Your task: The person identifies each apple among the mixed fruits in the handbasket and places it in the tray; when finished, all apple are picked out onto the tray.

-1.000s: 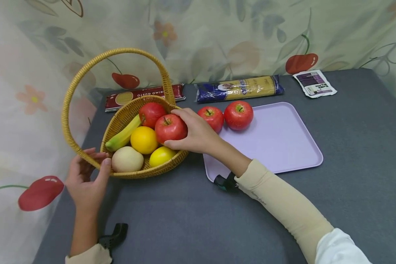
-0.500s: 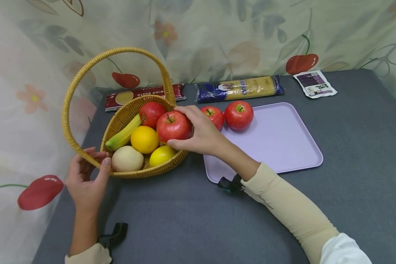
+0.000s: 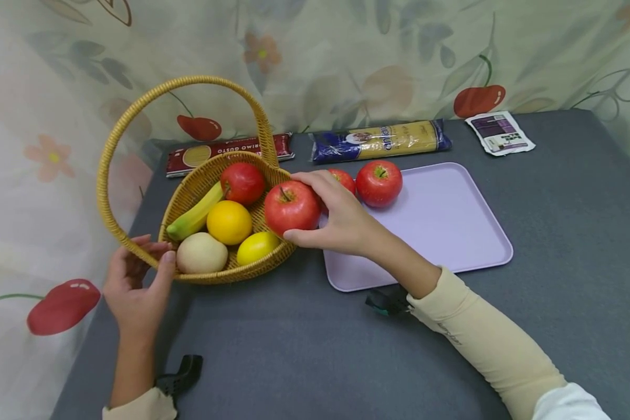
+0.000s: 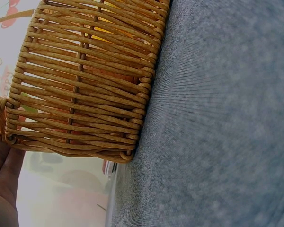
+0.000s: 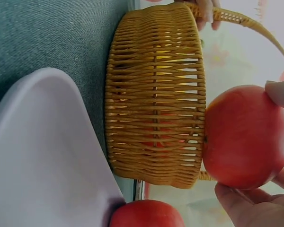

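Note:
My right hand (image 3: 341,213) grips a red apple (image 3: 292,207) between thumb and fingers, over the right rim of the wicker basket (image 3: 257,269). In the right wrist view this apple (image 5: 246,137) appears right at the rim. My left hand (image 3: 139,280) holds the basket at the foot of its arched handle (image 3: 107,175), thumb on the near side. Inside the basket lie another red apple (image 3: 243,183), a banana (image 3: 195,216), an orange (image 3: 229,223), a lemon (image 3: 257,247) and a round pale beige fruit (image 3: 202,253).
Right of the basket, a lilac tray (image 3: 436,227) bears a red apple (image 3: 379,184) and another apple (image 3: 343,179) partly hidden by my right hand. Behind stand a red packet (image 3: 189,158), a blue-and-yellow pasta packet (image 3: 380,141) and a white-and-purple pouch (image 3: 500,133) along the wall.
My right hand has moved right with the apple, from inside the basket to over its right rim. The left hand and the basket have stayed in place.

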Tool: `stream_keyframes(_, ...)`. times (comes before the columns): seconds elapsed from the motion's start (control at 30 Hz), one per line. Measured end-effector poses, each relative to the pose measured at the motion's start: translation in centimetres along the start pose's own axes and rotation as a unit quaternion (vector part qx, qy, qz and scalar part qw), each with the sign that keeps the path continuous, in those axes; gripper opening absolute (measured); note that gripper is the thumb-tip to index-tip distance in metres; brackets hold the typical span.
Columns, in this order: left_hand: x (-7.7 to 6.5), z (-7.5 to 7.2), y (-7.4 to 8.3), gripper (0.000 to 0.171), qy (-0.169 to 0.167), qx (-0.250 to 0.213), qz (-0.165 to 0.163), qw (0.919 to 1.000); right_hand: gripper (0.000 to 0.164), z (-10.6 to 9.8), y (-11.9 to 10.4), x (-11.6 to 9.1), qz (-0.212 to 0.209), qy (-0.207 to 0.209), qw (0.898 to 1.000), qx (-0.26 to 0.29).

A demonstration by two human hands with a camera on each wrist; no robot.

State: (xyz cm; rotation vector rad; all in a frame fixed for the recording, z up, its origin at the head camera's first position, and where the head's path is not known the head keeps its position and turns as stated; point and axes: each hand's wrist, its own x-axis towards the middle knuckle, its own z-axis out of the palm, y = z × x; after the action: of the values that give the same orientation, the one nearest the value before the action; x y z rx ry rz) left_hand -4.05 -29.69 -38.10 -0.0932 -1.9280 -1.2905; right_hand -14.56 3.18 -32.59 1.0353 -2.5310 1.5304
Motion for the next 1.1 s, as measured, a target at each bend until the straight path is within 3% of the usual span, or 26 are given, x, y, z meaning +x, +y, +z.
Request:
stream_keyframes(0.13,0.0,0.1,0.3,0.042,0.001,0.001,0.001,1.0,0.078,-0.5,0.0,-0.6,0.011,-0.008,1.0,-0.008)
stream_keyframes(0.33,0.3,0.8,2.9,0.039,-0.004,0.003,0.003,1.0,0.077,-0.9,0.1,-1.0,0.011,-0.006,1.0,-0.004)
stream_keyframes(0.6,0.2,0.4,1.5,0.041,-0.001,-0.001,0.003,1.0,0.077,-1.9,0.4,-1.7,0.012,0.007,1.0,0.003)
stream_keyframes(0.83,0.3,0.7,2.7,0.039,0.0,-0.012,0.011,0.9999,0.079,-3.5,0.9,-2.3,0.036,0.022,0.999,0.005)
stream_keyframes(1.1,0.3,0.8,3.3,0.038,-0.004,-0.001,0.008,1.0,0.078,-7.3,1.8,-2.2,0.071,0.08,0.993,0.038)
